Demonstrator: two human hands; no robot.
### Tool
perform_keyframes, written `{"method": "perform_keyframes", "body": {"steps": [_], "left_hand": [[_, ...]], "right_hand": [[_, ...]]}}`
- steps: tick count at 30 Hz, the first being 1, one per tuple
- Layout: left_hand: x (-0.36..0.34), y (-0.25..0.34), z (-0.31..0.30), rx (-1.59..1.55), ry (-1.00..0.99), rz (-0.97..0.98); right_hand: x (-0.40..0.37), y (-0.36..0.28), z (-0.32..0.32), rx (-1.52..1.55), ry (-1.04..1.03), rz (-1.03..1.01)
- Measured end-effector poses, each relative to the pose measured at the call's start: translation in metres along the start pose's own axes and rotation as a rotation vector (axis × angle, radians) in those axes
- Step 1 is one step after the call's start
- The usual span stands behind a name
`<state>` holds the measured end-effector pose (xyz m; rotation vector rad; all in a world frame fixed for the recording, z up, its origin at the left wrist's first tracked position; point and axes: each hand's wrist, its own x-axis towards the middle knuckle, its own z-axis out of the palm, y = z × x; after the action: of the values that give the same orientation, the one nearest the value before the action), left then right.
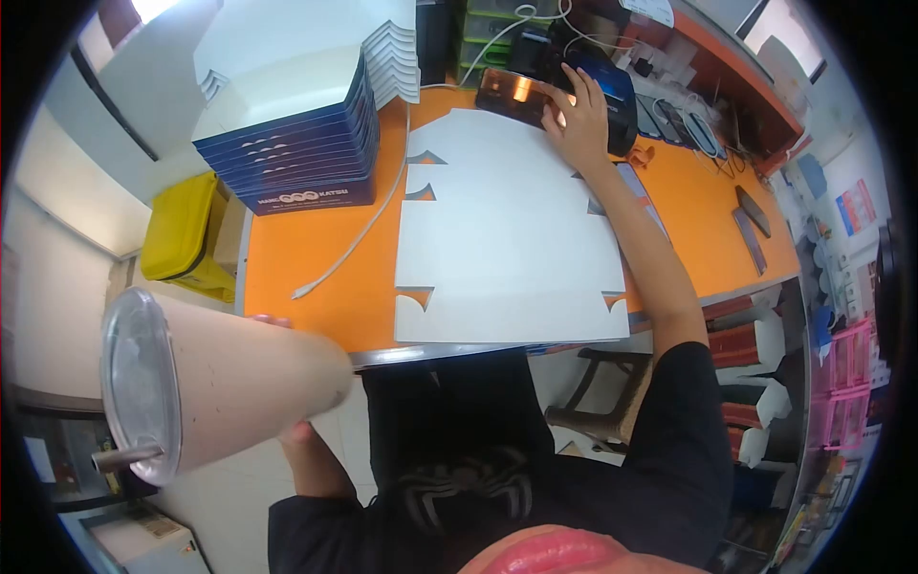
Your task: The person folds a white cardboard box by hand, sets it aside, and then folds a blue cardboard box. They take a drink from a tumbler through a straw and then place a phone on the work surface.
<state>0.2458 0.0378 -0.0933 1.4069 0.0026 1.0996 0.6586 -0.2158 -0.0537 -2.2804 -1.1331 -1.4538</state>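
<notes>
A large pale tumbler [229,378] with a clear lid and a metal straw [127,458] is tilted at the lower left, close to the camera. My left hand [300,433] is closed around it, mostly hidden behind the cup. Beyond the flat cardboard, my right hand [580,120] has its fingers spread, with the fingertips at a dark glossy phone-like device [514,96] that shows a bright orange glow. White die-cut box cardboard [507,230] lies flat on the orange table [320,253] in front of me, under my right forearm.
A stack of blue and white folded boxes [306,153] stands at the table's left. A white cable [368,234] runs beside it. A yellow bin [182,230] is left of the table. Phones and cables [693,129] lie at the back right. A wooden stool [607,392] stands below.
</notes>
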Motion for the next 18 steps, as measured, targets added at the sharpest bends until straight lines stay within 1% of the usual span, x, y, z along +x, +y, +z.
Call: {"method": "perform_keyframes", "body": {"steps": [2,3,6,7,9,12,18], "left_hand": [[-0.006,0.0,-0.002,0.084,-0.005,-0.006],[-0.01,-0.002,-0.001,0.077,-0.031,-0.02],[-0.017,-0.007,-0.003,-0.037,-0.165,-0.088],[-0.021,-0.006,-0.002,0.072,-0.194,-0.081],[-0.027,-0.006,0.001,0.132,-0.238,-0.084],[-0.03,-0.011,0.005,0.145,-0.28,-0.081],[-0.038,-0.011,0.011,0.136,-0.314,-0.088]], "right_hand": [[0.001,-0.005,0.001,0.02,-0.055,-0.089],[0.004,-0.007,0.002,0.027,-0.083,-0.139],[0.007,-0.016,0.007,-0.011,-0.185,-0.172],[0.008,-0.018,0.009,-0.016,-0.188,-0.172],[0.008,-0.022,0.011,-0.021,-0.195,-0.174],[0.011,-0.026,0.013,-0.057,-0.297,-0.169],[0.017,-0.029,0.014,-0.084,-0.381,-0.227]]}}
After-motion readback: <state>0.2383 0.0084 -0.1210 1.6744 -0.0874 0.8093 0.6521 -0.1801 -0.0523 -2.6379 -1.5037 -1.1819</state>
